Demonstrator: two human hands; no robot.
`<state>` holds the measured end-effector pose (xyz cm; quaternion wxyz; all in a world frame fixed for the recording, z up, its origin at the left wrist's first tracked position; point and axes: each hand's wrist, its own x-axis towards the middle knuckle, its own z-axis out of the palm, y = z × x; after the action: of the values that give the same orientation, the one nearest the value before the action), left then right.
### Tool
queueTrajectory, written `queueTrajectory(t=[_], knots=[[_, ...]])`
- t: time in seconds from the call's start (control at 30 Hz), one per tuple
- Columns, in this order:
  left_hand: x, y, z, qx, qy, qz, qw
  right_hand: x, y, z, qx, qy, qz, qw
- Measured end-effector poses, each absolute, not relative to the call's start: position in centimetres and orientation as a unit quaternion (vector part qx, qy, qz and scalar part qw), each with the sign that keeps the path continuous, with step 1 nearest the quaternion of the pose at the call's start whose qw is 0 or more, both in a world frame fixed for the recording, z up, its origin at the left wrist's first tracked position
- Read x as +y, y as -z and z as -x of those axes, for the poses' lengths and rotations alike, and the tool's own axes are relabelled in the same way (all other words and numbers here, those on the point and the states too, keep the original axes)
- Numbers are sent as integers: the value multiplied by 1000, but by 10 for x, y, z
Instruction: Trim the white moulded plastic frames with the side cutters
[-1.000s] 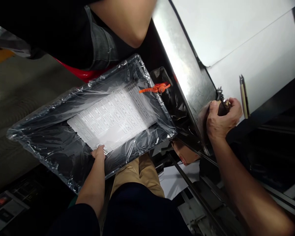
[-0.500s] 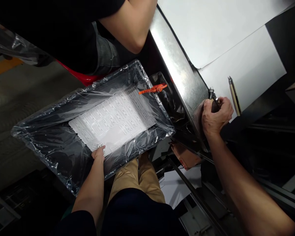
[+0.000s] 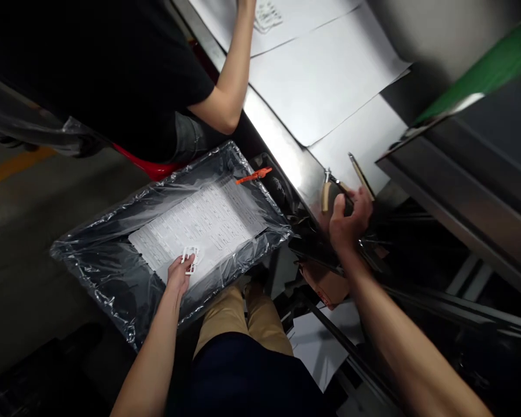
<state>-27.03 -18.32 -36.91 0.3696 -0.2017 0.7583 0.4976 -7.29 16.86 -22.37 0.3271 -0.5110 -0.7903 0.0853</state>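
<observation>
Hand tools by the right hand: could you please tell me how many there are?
2 visible: a spread-handled tool at the right hand, and a slim pale-handled tool just past that hand. Others may be hidden behind it.

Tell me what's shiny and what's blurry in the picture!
In the head view, glare whitens the metal bench edge; in the head view, glints streak the clear plastic; also in the head view, the right hand and green patch look blurry.
</observation>
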Motion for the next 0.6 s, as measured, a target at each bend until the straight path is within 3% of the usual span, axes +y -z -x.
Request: queueTrajectory(t=[0.07,0.17,0.23,0.47,0.6], knots=[[-159,332,261,696,-548,148,440,134,205,68,-778,-195,514,303],[-115,273,236,603,-577,51,549,87,180,60,-722,-439,510,164],[-87,231,218,549,-564,-19,617,70,164,54,-686,-522,498,95],[-14,124,167,437,-362,-372,735,84,89,-6,-627,-659,413,41],[6,97,127,418,-281,-427,751,63,47,-74,-586,-639,489,95]])
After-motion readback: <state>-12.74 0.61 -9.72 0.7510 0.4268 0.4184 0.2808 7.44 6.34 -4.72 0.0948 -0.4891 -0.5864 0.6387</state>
